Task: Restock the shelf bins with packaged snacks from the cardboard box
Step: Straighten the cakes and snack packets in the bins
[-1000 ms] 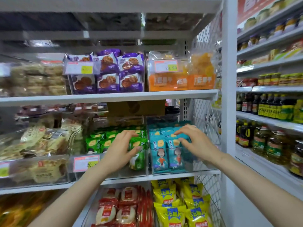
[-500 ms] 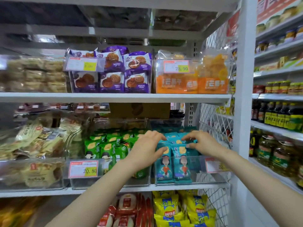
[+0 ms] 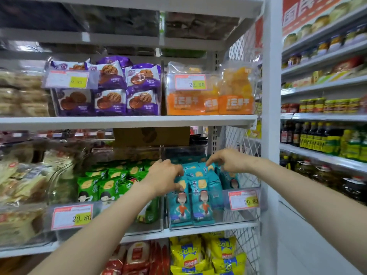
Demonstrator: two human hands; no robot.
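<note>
Head view: left grip [image 3: 163, 178] curled round teal packets [image 3: 202, 185], likely squaring them upright; right grip [image 3: 228, 160] just beyond, bent down over them (pinching or nudging, cannot tell).

- Your only view: head camera, facing the shelving square on, tilted slightly down.
- Close in: left hand [image 3: 164, 176] and right hand [image 3: 231, 160] reach the middle shelf [image 3: 127, 122] mid-frame.

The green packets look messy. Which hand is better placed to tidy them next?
Probably left. The left hand holds the teal packets right beside the green packets; the right hand is farther off and would have to cross over.
</note>
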